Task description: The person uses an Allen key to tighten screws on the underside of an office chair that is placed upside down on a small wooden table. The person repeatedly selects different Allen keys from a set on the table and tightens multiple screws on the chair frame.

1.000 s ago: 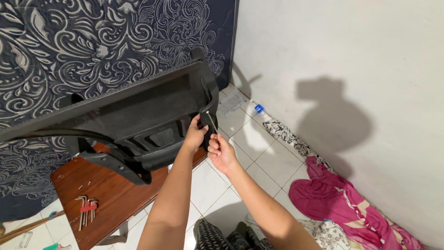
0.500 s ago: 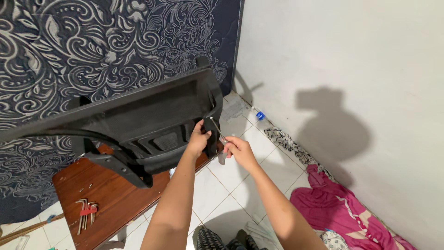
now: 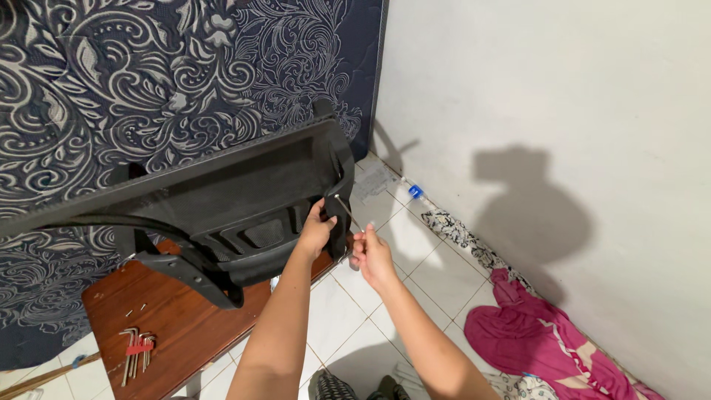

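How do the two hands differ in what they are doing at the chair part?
The left hand grips the edge of the black mesh chair back, fingers wrapped around it; the right hand holds off the frame, pinching a thin metal hex key that angles up toward it. Both are bare, side by side.

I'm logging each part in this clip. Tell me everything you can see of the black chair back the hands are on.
The black chair back is a wide panel of dark mesh in a hard, plastic-looking frame, with a ribbed, curved support on its rear and a curved arm-like piece low on the left. It is held tilted above a brown wooden board, in front of a patterned mattress. The left hand grips its right edge; the right hand holds a thin metal key against that edge.
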